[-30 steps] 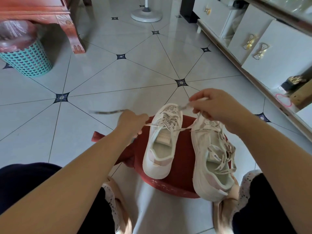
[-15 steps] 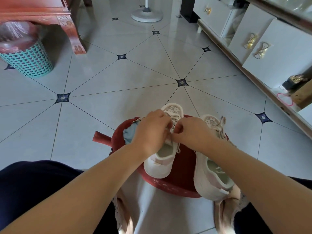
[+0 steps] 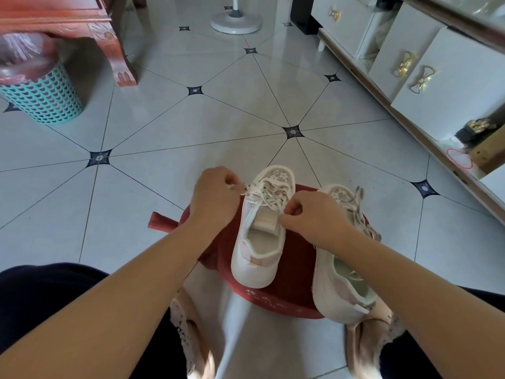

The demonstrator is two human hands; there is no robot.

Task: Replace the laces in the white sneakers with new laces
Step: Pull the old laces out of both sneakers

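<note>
1. Sneaker (image 3: 259, 233) sits on the stool (image 3: 287, 299), with the lace (image 3: 269, 194) crossing its eyelets.
2. Left grip (image 3: 216, 198) pinches a lace end; right grip (image 3: 314, 217) pinches the lace by the tongue.
3. The grips were together half a second ago and have now parted. I judge this is tightening.

Floor: pale grey tiles (image 3: 169, 124) with dark diamond insets (image 3: 195, 90) at the joints. Upper left: teal openwork basket (image 3: 43, 105) lined with a clear plastic bag (image 3: 24, 56), standing beside a carved red-brown furniture leg (image 3: 121, 65). Top centre: round white stand base (image 3: 236, 21). Right side: white cabinet (image 3: 464, 77) with gold bow-shaped handles (image 3: 422, 79); a pink ring (image 3: 460, 158) lies near a wooden block (image 3: 489, 154). Lower centre: round red stool (image 3: 287, 302), with a red cloth (image 3: 161, 222) draped over its left edge.
</note>
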